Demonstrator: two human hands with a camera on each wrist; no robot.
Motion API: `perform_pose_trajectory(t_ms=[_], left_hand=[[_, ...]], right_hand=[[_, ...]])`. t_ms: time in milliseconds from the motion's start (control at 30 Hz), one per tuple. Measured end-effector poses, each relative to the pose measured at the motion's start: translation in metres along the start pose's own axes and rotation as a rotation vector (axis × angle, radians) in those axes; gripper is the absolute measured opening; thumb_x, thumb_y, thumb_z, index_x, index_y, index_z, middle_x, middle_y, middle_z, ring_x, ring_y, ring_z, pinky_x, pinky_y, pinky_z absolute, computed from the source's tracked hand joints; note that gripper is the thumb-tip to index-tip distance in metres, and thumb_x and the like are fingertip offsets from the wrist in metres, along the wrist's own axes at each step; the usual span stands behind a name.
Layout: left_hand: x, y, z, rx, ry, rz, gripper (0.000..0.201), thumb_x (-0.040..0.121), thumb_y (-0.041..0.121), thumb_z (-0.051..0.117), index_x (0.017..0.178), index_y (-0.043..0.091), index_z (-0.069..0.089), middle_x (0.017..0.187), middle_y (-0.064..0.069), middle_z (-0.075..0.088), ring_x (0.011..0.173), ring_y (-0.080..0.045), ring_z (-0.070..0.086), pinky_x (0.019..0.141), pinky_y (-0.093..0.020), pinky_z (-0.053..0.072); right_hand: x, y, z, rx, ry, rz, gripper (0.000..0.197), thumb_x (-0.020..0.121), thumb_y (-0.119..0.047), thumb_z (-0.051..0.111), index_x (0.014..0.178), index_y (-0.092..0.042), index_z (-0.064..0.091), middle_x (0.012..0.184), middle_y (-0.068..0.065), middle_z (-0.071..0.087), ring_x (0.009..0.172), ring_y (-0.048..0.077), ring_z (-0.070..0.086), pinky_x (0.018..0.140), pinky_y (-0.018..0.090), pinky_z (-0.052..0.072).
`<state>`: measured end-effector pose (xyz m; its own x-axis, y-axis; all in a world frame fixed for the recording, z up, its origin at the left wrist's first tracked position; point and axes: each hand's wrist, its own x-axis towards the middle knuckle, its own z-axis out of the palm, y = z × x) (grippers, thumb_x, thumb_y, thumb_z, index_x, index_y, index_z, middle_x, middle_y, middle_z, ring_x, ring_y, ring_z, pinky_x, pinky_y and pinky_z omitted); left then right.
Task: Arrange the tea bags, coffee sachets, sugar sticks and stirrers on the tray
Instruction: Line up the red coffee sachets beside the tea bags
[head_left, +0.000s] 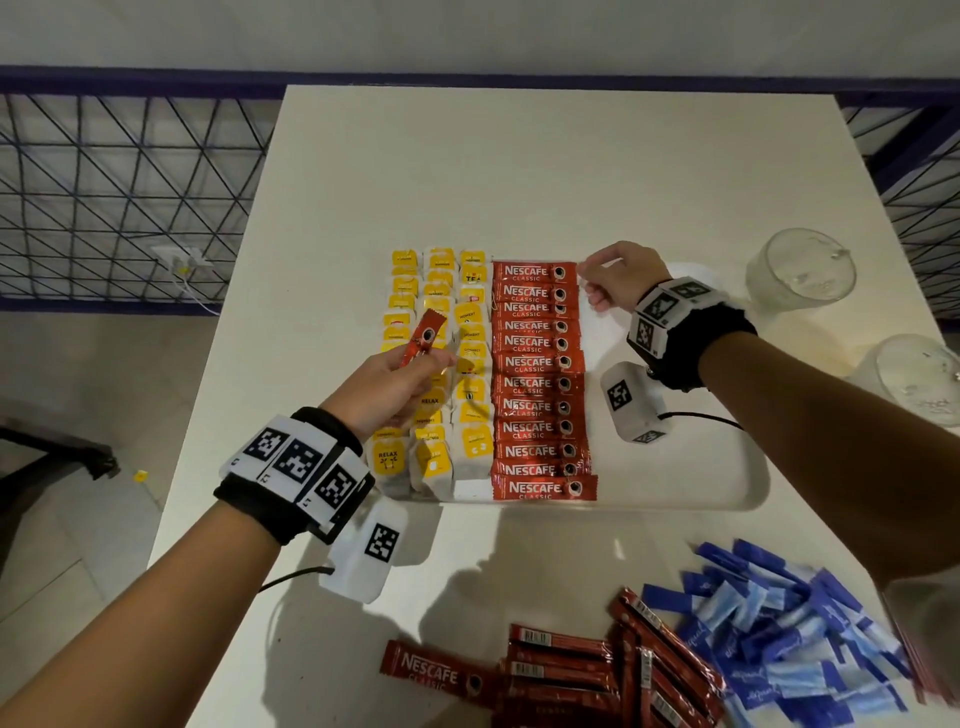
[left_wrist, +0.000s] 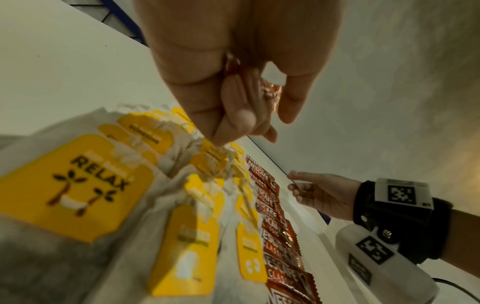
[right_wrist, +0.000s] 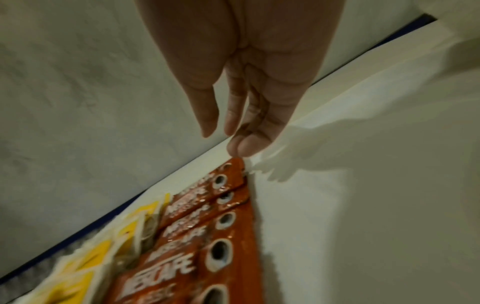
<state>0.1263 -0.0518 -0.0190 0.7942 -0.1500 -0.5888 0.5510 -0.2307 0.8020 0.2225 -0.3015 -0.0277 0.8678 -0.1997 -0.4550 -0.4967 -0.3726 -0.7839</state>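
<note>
A white tray (head_left: 675, 467) lies mid-table. On its left part stand three columns of yellow-tagged tea bags (head_left: 470, 364), and beside them a column of red coffee sachets (head_left: 537, 384). My left hand (head_left: 418, 358) hovers over the tea bags and pinches one red coffee sachet (head_left: 427, 332), also seen between its fingers in the left wrist view (left_wrist: 271, 92). My right hand (head_left: 587, 280) is at the far right end of the topmost sachet (right_wrist: 228, 176). Its fingertips (right_wrist: 241, 148) hang close together just above that sachet's corner and hold nothing.
Loose coffee sachets (head_left: 571, 670) and a heap of blue sugar sticks (head_left: 789, 634) lie on the table near me. Two clear glasses (head_left: 800, 270) (head_left: 914, 374) stand at the right. The tray's right half is bare. A railing (head_left: 104, 182) runs beyond the table's left edge.
</note>
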Motion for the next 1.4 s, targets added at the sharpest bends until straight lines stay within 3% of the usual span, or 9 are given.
perform_pose_trajectory(t_ms=[167,300,400,533,633,733,1100,1233,1400], left_hand=[[-0.006,0.010,0.014,0.035,-0.104,-0.019,0.020,0.097,0.022,0.043,0.102,0.012,0.060,0.060,0.000,0.045,0.042,-0.010,0.035,0.039,-0.016,0.027],[-0.015,0.016,0.023,0.172,-0.185,-0.026,0.028,0.098,0.028,0.043,0.108,0.005,0.056,0.071,-0.008,0.046,0.047,-0.012,0.040,0.042,-0.016,0.032],[-0.025,0.021,0.030,0.249,-0.233,-0.009,0.031,0.099,0.029,0.041,0.093,0.003,0.058,0.064,-0.007,0.046,0.045,-0.012,0.040,0.040,-0.015,0.033],[-0.041,0.023,0.036,0.238,-0.251,0.053,0.030,0.097,0.024,0.045,0.074,0.008,0.055,0.047,0.005,0.054,0.038,-0.006,0.043,0.038,-0.013,0.035],[-0.047,0.020,0.034,0.115,-0.191,0.095,0.008,0.093,0.018,0.054,0.086,0.014,0.056,0.057,0.006,0.066,0.040,-0.004,0.049,0.040,-0.014,0.039],[-0.049,0.017,0.030,0.014,-0.085,0.147,0.005,0.090,0.013,0.057,0.085,0.012,0.058,0.061,0.004,0.068,0.041,-0.004,0.052,0.040,-0.014,0.041],[-0.046,0.014,0.040,0.012,-0.002,0.087,0.006,0.092,0.022,0.057,0.092,0.016,0.058,0.069,0.001,0.065,0.042,-0.005,0.052,0.044,-0.015,0.041],[-0.044,0.006,0.031,0.020,0.011,0.043,0.005,0.093,0.016,0.054,0.092,0.017,0.058,0.069,-0.002,0.060,0.040,-0.006,0.049,0.043,-0.015,0.040],[-0.036,-0.003,0.018,0.020,0.014,0.026,0.011,0.093,0.007,0.050,0.097,0.012,0.060,0.063,0.000,0.059,0.040,-0.007,0.048,0.043,-0.015,0.041]], right_hand=[[-0.048,-0.019,0.003,-0.046,-0.279,-0.146,0.021,0.086,-0.018,0.063,0.106,-0.010,0.059,0.073,0.004,0.059,0.062,0.014,0.054,0.071,0.025,0.051],[-0.088,-0.025,0.007,-0.168,-0.535,-0.203,0.026,0.082,-0.023,0.067,0.108,-0.024,0.061,0.085,-0.004,0.063,0.073,0.010,0.058,0.070,0.020,0.051],[-0.105,-0.025,0.010,-0.189,-0.580,-0.238,0.028,0.082,-0.022,0.067,0.110,-0.022,0.062,0.089,-0.008,0.063,0.077,0.003,0.059,0.067,0.017,0.051],[-0.118,-0.021,0.008,-0.156,-0.563,-0.243,0.008,0.084,-0.011,0.064,0.090,-0.014,0.063,0.075,-0.005,0.061,0.061,-0.001,0.059,0.060,0.012,0.051],[-0.121,-0.018,0.000,-0.117,-0.537,-0.212,0.010,0.086,-0.006,0.061,0.081,-0.015,0.060,0.070,-0.001,0.060,0.054,0.001,0.057,0.054,0.011,0.049],[-0.123,-0.010,-0.007,-0.078,-0.512,-0.165,0.005,0.085,-0.007,0.062,0.085,-0.012,0.061,0.078,0.004,0.063,0.063,0.010,0.056,0.058,0.015,0.049],[-0.106,0.008,-0.024,-0.102,-0.339,-0.135,0.021,0.087,-0.009,0.061,0.107,-0.005,0.063,0.081,0.002,0.062,0.065,0.008,0.054,0.064,0.016,0.049],[-0.080,0.013,-0.028,0.043,-0.195,-0.016,0.024,0.084,-0.009,0.065,0.105,0.002,0.063,0.075,0.005,0.063,0.060,0.009,0.053,0.058,0.015,0.049],[-0.056,0.011,-0.015,0.062,-0.130,0.074,0.017,0.083,-0.009,0.066,0.098,-0.002,0.063,0.069,0.005,0.060,0.053,0.009,0.048,0.053,0.016,0.044]])
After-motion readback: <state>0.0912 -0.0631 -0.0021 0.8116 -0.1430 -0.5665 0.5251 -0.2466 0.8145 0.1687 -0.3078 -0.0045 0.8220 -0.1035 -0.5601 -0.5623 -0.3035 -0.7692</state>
